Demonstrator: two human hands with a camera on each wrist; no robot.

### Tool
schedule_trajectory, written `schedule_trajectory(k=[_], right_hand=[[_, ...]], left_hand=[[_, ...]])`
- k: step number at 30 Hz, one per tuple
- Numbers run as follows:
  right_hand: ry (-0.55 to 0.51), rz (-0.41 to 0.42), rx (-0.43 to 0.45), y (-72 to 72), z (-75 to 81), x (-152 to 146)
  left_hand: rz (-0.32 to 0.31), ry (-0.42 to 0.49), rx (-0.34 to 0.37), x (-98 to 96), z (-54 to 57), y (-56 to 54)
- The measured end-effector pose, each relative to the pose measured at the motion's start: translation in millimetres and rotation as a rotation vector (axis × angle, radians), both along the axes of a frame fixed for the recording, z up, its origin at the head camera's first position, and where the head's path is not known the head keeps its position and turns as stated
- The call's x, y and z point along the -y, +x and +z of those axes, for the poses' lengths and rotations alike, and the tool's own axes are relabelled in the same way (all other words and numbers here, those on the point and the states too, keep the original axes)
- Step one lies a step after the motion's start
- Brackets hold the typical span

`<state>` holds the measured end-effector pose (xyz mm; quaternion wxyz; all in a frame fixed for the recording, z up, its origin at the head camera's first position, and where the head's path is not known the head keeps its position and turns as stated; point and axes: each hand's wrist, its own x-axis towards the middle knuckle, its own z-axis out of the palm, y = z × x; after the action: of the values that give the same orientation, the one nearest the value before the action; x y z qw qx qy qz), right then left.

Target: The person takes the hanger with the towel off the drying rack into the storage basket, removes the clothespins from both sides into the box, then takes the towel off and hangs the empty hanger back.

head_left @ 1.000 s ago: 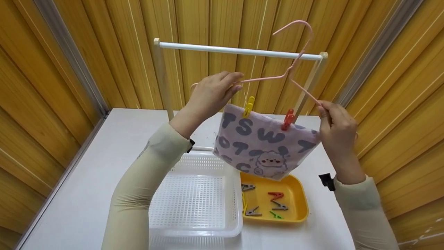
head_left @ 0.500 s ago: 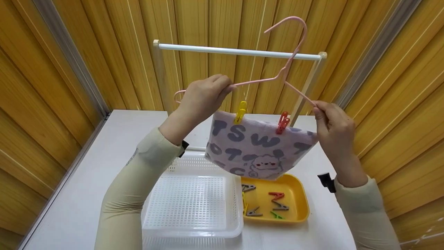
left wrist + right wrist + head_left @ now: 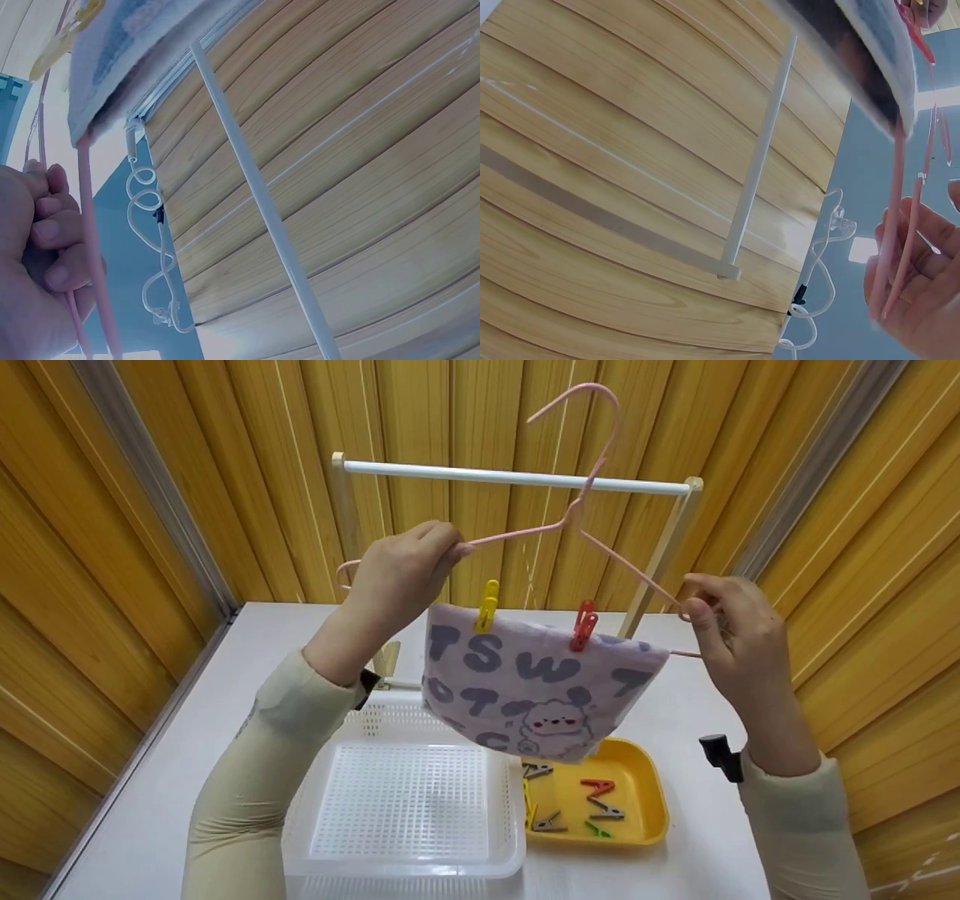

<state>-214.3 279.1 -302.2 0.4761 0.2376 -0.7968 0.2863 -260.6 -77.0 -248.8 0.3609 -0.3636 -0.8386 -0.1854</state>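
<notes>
My left hand (image 3: 409,562) grips one arm of a pink clothes hanger (image 3: 517,535), its fingers curled round the wire in the left wrist view. A pale towel (image 3: 495,697) with grey letters and a cartoon animal hangs folded over the lower bar. A yellow clothespin (image 3: 487,606) and a red clothespin (image 3: 583,626) stand on its top edge. My right hand (image 3: 742,641) is at the hanger's other end, thumb and fingers apart. In the right wrist view, the hanger's end (image 3: 892,277) lies against that hand's loosened fingers. The hook points up, in front of the rack's rail in the head view.
A rack with a white rail (image 3: 465,474) stands at the back. On the white table (image 3: 135,780) are a white plastic basket (image 3: 517,832) and a yellow tray (image 3: 652,817) with several clothespins. Wood-patterned panels (image 3: 480,405) enclose the table.
The hanger, towel and clothespins have moved left with my left hand. My right hand has loosened, and the hanger's right arm has slid out so its end shows by the thumb.
</notes>
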Motion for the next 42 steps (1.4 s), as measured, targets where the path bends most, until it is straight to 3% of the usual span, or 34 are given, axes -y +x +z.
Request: schedule_trajectory(k=[12,15,21,25,30,42], right_hand=[[0.092,0.057,0.095,4.5,-30.6,-14],[0.124,0.056,0.151,5.7,-37.0,-19],[0.169,-0.024,0.325,5.5,-45.8,-21],[0.202,-0.037,0.366,2.8,-55.5,-19],[0.263,-0.025,0.335,-1.2,-67.1,-18],[0.249,-0.054,0.401,-2.6,-75.3,-19]], left_hand=[[0.081,0.022,-0.071,44.9,-11.1,6.7],[0.104,0.033,-0.096,56.9,-14.9,9.2],[0.127,0.049,-0.107,77.3,-24.4,15.4],[0.133,0.072,-0.138,89.3,-34.9,19.7],[0.118,0.105,-0.15,101.7,-51.0,24.8],[0.094,0.073,-0.012,119.7,-100.1,32.3]])
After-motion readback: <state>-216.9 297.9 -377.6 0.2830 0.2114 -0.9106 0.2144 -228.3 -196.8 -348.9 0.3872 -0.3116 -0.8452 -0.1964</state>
